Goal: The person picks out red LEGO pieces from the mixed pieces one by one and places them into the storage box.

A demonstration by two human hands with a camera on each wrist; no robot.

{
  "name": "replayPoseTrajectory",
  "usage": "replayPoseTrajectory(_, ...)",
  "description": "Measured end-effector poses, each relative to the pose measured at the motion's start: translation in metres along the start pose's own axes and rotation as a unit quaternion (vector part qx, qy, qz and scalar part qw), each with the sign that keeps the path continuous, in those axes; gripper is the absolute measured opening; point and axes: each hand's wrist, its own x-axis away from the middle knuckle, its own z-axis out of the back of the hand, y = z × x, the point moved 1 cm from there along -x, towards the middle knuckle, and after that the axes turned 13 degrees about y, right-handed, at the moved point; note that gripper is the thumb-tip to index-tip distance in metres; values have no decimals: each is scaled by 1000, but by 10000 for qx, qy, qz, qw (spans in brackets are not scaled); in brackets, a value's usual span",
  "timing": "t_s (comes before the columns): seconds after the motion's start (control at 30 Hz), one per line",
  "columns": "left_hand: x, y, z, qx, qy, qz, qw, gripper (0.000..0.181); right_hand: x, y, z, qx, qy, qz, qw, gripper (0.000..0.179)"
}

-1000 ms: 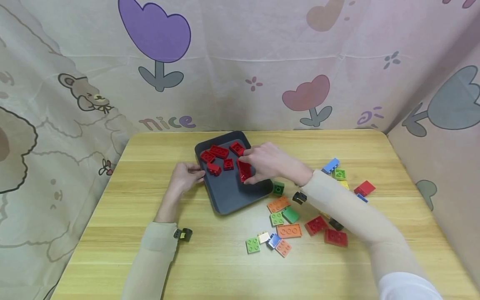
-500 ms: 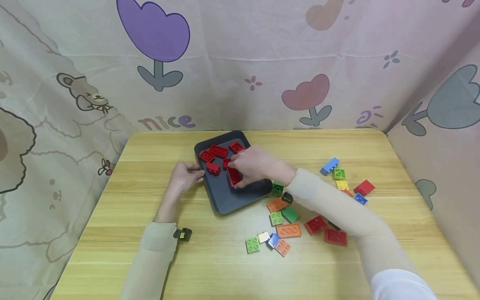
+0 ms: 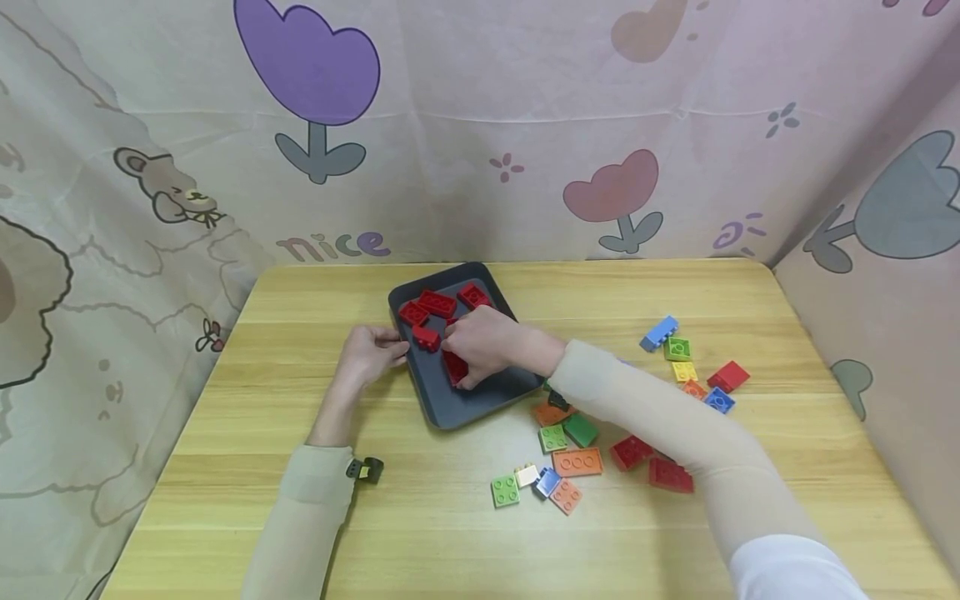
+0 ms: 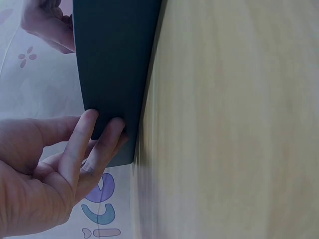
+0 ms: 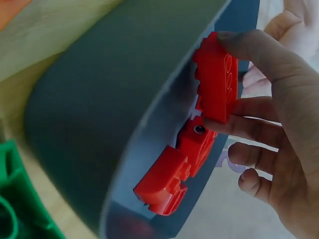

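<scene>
In the head view my right hand (image 3: 483, 346) reaches into a dark grey tray (image 3: 450, 408). Between thumb and fingertips it pinches a long red toy brick (image 5: 217, 77), tilted on its side in the right wrist view; in the head view the hand partly covers this brick (image 3: 453, 368). Several other red bricks (image 3: 437, 302) lie towards the tray's far end. At the tray's left side my left hand (image 3: 367, 354) grips the edge, its fingertips on the outer wall (image 4: 114, 64) in the left wrist view and the thumb tip hidden behind a finger.
Right of the tray lie scattered bricks: an orange plate brick (image 3: 577, 462), a green brick (image 3: 581, 430), a light green brick (image 3: 506, 491) and red bricks (image 3: 671, 475). Farther right are a blue brick (image 3: 660, 332) and another red one (image 3: 728, 376). A printed curtain (image 3: 465, 167) hangs behind the table.
My right hand has moved left and a little nearer inside the tray, carrying the red brick with it. The left hand and the tray have stayed in place.
</scene>
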Motion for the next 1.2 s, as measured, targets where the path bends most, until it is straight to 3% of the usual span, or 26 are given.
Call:
replayPoseTrajectory(0.67,1,-1,0,6,0,21,10000,37,-16,-16,-8,-45,-60,185,9998,45)
replayPoseTrajectory(1.2,0,-1,0,41,-22,38,10000,38,-19,-20,-5,81,-346,237,9991,56)
